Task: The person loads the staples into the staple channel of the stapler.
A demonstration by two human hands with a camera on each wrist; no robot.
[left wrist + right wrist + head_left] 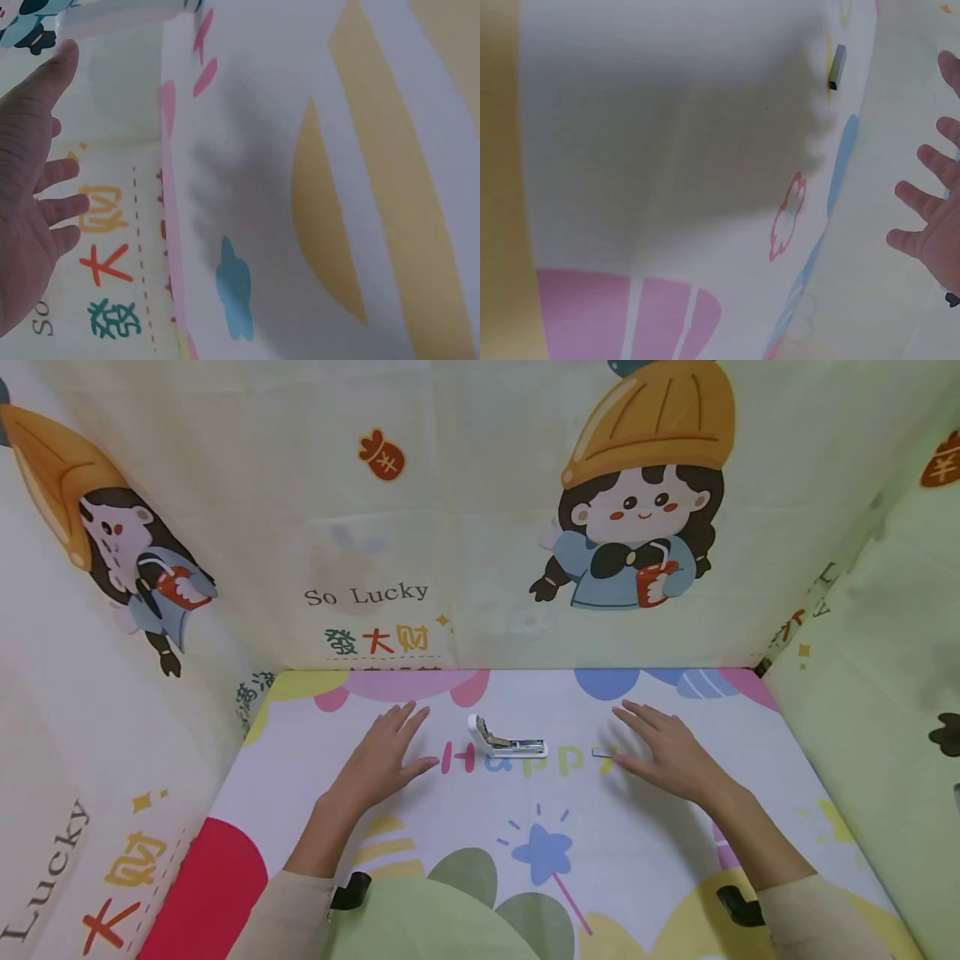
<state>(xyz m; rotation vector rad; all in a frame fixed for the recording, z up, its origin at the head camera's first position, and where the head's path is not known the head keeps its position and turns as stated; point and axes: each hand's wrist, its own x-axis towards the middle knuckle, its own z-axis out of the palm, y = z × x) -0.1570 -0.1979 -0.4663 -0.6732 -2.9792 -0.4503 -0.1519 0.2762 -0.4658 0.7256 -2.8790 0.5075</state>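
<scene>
With twelve at the bench's (465, 818) far edge, the stapler (510, 748) lies on the bench over the lettering (562, 762), between the two hands. The strip (602, 753) lies at its three o'clock, on the lettering's end. The left hand (386, 760) is above the bench at the stapler's nine o'clock; the right hand (667, 752) is above it at the strip's three, just beside it in the head view. The printed star (542, 854) is near half past five from the stapler. Sheets rise at twelve (480, 527), nine (150, 735) and three (885, 652).
</scene>
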